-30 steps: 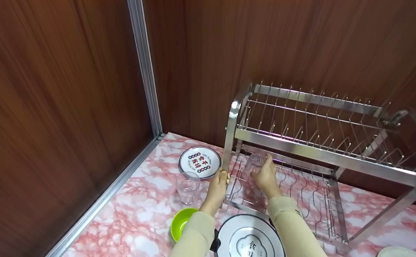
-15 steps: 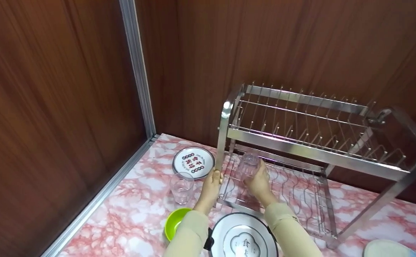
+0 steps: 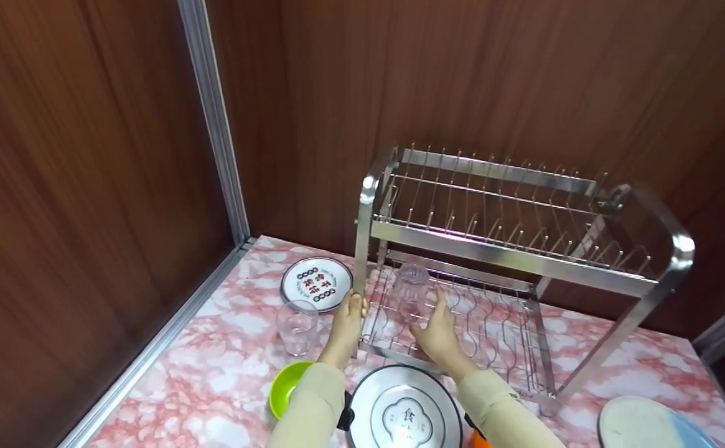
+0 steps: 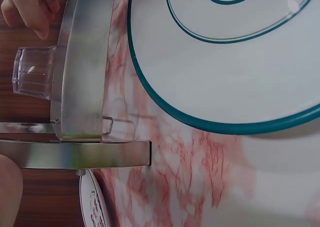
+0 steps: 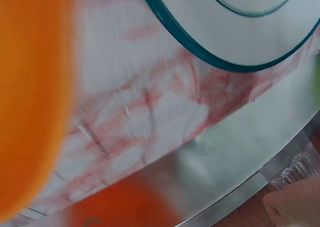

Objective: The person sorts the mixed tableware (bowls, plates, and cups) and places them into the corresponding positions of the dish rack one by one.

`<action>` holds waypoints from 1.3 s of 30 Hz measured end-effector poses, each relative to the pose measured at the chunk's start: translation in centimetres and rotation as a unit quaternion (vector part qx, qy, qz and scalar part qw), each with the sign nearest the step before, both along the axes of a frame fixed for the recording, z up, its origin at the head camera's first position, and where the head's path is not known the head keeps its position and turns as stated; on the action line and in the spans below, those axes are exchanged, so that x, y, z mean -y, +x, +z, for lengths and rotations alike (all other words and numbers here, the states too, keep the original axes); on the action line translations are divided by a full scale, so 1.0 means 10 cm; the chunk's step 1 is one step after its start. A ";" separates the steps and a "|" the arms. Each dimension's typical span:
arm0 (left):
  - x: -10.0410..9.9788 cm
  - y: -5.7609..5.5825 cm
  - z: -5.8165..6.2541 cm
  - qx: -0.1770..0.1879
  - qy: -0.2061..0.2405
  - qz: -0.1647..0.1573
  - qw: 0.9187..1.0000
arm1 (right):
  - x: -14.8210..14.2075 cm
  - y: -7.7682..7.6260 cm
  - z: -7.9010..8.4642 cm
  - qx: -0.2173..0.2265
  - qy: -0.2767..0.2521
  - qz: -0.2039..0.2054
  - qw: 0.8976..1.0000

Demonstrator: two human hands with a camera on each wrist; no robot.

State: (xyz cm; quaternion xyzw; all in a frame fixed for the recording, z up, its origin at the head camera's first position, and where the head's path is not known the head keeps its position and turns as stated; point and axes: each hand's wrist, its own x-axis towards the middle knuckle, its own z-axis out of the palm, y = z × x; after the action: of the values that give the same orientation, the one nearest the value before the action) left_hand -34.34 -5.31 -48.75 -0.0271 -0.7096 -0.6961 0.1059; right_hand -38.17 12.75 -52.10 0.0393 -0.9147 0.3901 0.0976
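Glass [image 3: 409,294] upside down on the lower wire tier of the dish rack [image 3: 511,261], near the rack's left end, just under the upper tier's front bar. Right hand [image 3: 438,328] right beside it on the rack's front side, fingers fairly straight and loosely together, fingertips at or just off the glass wall, thumb [image 3: 420,336] off to the side; can't tell for sure whether still touching, not wrapped round it anyway. Same glass visible in the left wrist view [image 4: 34,72], poking out behind the rack's steel upright [image 4: 82,62], with curled fingertips [image 4: 30,9] of the right hand just next to it. Left hand [image 3: 348,323] curled round the rack's front-left post low down, fingers pressed together around the metal, thumb on the near side. Second clear glass [image 3: 297,326] upright on the pink marble counter [image 3: 213,373], left of the rack and just beside the left hand. Small patterned plate [image 3: 316,283] flat on the counter behind that glass, close to the rack's left leg. Green bowl [image 3: 285,387] in front of the rack's left corner, partly under the left sleeve [image 3: 309,410]. Big white plate with a teal rim [image 3: 402,410] right in front of the rack, between both forearms. Bit of something orange [image 3: 480,439] poking out beside it. Another pale plate [image 3: 639,423] off past the rack's right leg, cut off by the frame edge.
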 end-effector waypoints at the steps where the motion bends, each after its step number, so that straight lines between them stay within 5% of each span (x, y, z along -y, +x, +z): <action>1: 0.00 0.01 0.01 0.001 0.000 0.000 1.000 | -0.01 0.03 0.00 0.006 -0.004 0.002 1.000; 9: 0.03 0.01 -0.04 0.007 0.011 0.004 1.000 | -0.08 0.32 0.03 0.000 -0.044 0.025 0.999; 19: 0.05 -0.14 -0.28 -0.004 0.001 0.016 1.000 | -0.26 0.67 0.08 -0.019 -0.062 0.046 0.997; 30: 0.03 -0.10 -0.20 0.000 0.004 0.019 1.000 | -0.55 1.06 0.21 0.005 -0.076 0.023 0.997; 39: -0.03 -0.15 -0.24 0.007 -0.012 0.022 1.000 | -0.97 1.39 0.23 -0.087 -0.092 -0.004 0.992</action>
State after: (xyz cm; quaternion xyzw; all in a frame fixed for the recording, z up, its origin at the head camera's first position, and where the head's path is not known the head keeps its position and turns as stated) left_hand -35.86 -4.98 -51.13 -0.0083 -0.7189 -0.6853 0.1160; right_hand -24.31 22.43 -49.81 0.0602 -0.8631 0.4673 0.1816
